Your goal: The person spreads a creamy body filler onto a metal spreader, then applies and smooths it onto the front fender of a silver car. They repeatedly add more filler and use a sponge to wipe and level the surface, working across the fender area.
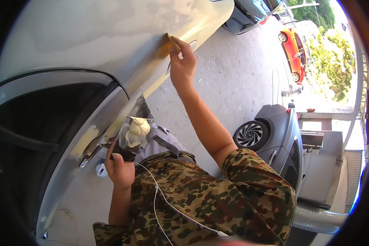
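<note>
My right hand (pixel 183 67) pinches a small yellow spreader (pixel 172 42) between thumb and fingers. The spreader's edge meets the rear side panel of a silver car (pixel 90 37), near its lower contour, where dull grey and pale yellow patches show. In front of my body, my left hand (pixel 121 172) grips a dark, smeared mixing board (pixel 129 155), with the thumb along its near edge. A mound of cream-coloured body filler (pixel 139 126) sits on the board. A smeared, see-through sheet (pixel 133 107) shows just beyond the board, close to the car's side.
The car's dark side window (pixel 37 115) lies to my left. On the floor below my left hand is a round white container lid (pixel 101 169). A grey car (pixel 274 143) stands to my right, an orange car (pixel 293 53) farther out. A white cable (pixel 156 192) hangs across my shirt.
</note>
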{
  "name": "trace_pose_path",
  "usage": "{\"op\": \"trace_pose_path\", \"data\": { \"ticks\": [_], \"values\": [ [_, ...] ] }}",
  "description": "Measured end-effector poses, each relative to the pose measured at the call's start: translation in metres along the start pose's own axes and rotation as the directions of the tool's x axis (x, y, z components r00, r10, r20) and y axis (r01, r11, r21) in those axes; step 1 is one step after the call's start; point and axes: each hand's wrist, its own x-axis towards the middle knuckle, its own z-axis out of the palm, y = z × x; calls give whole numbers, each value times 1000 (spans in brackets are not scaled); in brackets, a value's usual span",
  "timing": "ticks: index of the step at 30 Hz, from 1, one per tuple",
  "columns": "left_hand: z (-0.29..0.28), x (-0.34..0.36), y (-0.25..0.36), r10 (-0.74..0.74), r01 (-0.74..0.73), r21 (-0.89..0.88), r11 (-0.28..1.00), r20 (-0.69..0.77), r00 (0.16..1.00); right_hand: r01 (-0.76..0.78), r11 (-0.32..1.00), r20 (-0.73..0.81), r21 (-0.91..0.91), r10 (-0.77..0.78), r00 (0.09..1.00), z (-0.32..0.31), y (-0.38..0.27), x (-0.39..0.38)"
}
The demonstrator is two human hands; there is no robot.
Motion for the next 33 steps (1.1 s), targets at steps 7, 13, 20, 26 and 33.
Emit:
{"op": "trace_pose_path", "data": {
  "ticks": [7,13,20,26,33],
  "values": [
    [6,4,9,2,1,88,996,-28,1000,-38,989,11,144,36,999,25,-26,-27],
    [13,9,21,48,-45,55,997,-63,997,-258,938,149,231,228,962,25,-31,-46],
    [29,10,14,130,-119,85,989,-137,982,-521,535,250,665,499,830,-70,14,-14],
    [58,-10,-38,279,-271,68,960,-250,927,318,944,332,-84,-274,903,-121,11,51],
    [90,-31,-151,438,-503,-15,864,-473,765,988,-81,569,131,-810,-142,-102,19,120]
  ]
}}
